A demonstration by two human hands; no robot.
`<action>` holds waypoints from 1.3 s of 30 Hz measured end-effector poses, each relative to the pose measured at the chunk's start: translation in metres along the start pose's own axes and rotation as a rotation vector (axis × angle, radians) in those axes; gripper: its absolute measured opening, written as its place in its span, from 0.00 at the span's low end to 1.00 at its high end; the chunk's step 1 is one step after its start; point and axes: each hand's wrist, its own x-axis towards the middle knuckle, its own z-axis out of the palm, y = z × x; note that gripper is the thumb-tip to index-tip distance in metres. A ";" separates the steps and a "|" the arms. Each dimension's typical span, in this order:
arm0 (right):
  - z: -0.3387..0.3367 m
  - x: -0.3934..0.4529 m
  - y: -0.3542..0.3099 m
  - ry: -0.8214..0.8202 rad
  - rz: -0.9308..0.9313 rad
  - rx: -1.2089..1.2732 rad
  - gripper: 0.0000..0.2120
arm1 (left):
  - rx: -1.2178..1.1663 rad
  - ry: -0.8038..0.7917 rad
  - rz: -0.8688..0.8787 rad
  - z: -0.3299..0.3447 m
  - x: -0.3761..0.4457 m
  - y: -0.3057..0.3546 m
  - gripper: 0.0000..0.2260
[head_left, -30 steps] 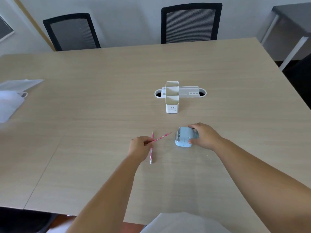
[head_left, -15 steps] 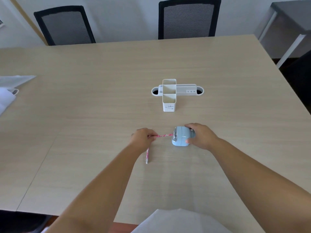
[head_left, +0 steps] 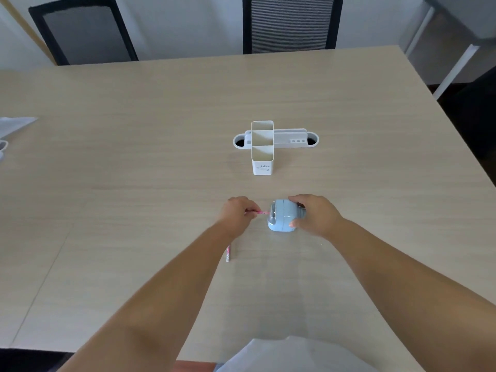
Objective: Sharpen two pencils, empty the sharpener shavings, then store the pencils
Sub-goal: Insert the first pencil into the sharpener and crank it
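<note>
Pink pencil (head_left: pixel 259 211) bridges left hand (head_left: pixel 236 213) and gripped sharpener (head_left: pixel 281 215).

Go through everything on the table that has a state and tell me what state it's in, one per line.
Left hand: grip closed on a pink pencil.
Pink pencil: level, tip at the sharpener's front.
Blue sharpener: on the table, steadied by the right hand.
Right hand: grip closed around the sharpener.
Second pencil: lying flat, partly hidden by the left arm.
White pencil holder: upright, visible compartments empty.
</note>
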 end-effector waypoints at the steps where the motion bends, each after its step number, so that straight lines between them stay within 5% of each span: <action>1: 0.001 0.000 0.001 0.003 -0.005 0.003 0.30 | -0.010 0.016 0.005 0.002 0.000 0.000 0.07; 10: 0.000 -0.004 0.006 -0.006 -0.007 0.075 0.31 | 0.102 0.021 -0.022 0.003 -0.002 -0.001 0.09; 16: 0.004 -0.008 0.011 -0.043 -0.014 0.088 0.39 | 0.344 -0.082 0.017 0.013 -0.018 0.032 0.41; 21: -0.004 -0.007 0.028 -0.077 -0.007 -0.072 0.38 | 0.514 -0.113 0.094 0.048 -0.003 0.060 0.53; 30: 0.000 -0.004 0.047 -0.123 0.144 -0.246 0.09 | 0.623 -0.034 0.141 0.058 0.014 0.066 0.34; 39: 0.045 -0.029 0.056 0.013 0.011 -0.256 0.11 | 0.675 0.024 0.098 0.064 0.016 0.066 0.34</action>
